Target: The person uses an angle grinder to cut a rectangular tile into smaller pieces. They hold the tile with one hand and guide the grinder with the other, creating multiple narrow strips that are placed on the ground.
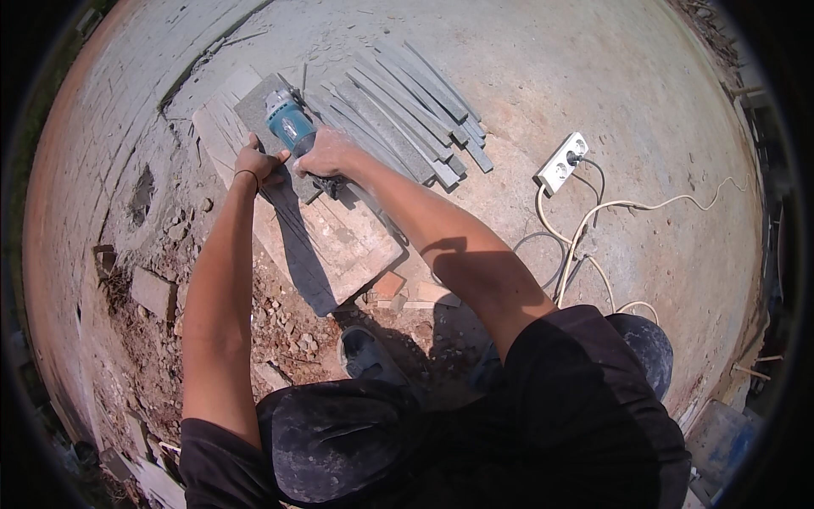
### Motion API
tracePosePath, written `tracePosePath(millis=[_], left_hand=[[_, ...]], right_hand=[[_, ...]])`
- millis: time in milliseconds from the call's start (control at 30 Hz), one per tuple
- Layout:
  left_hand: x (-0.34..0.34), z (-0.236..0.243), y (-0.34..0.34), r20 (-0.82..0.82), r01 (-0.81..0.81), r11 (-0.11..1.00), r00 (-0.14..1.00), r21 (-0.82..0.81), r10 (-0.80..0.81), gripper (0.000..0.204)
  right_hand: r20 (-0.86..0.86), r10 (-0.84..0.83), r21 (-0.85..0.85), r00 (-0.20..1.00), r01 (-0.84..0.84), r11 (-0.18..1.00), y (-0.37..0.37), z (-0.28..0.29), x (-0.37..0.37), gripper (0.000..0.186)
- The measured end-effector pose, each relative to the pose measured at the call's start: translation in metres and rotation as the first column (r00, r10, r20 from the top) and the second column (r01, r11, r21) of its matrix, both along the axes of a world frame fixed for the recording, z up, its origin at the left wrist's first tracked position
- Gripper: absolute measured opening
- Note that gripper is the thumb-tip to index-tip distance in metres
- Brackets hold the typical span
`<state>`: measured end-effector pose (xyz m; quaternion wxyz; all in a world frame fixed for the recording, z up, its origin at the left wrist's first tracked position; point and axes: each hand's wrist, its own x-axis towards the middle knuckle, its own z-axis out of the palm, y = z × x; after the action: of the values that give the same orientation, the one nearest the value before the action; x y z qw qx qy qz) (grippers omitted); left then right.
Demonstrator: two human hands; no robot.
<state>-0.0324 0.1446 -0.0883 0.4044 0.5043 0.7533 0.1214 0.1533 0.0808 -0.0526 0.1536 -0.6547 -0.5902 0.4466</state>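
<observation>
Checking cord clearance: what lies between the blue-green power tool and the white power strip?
In the head view, long grey strips, then floor, lie between the power tool, gripped by the right hand, and the white power strip.

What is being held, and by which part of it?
The right hand holds the teal-and-grey power tool by its rear end; whether the left hand grips anything cannot be told.

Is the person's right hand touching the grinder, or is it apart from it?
Touching: the head view shows the right hand wrapped around the rear of the grinder.
</observation>
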Motion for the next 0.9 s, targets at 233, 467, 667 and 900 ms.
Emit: tracePosePath(millis=[233,467,667,900], left_hand=[[0.0004,-0.0018,0.0007,0.001,-0.008,1.0,1.0,-0.005,0.008,0.102],[-0.0004,-0.0017,0.0003,0.006,-0.009,1.0,1.0,0.008,0.009,0.102],[0.0008,-0.0013,-0.0004,0.01,-0.015,1.0,1.0,-0.003,0.015,0.102],[0.004,0.0029,-0.0031,-0.008,-0.009,1.0,1.0,0.005,0.009,0.103]], right_hand=[[-0.009,-0.002,-0.063,1.0,0.001,0.998,0.0005,0.0,0.0014,0.078],[-0.037,-0.015,0.002,0.999,0.015,1.0,-0.0048,0.0001,0.0032,0.071],[-0.014,-0.003,0.023,1.0,0.003,1.0,-0.0055,-0.0001,0.0038,0.07],[-0.017,0.004,0.007,1.0,-0.003,1.0,-0.0053,-0.0048,0.0042,0.07]])
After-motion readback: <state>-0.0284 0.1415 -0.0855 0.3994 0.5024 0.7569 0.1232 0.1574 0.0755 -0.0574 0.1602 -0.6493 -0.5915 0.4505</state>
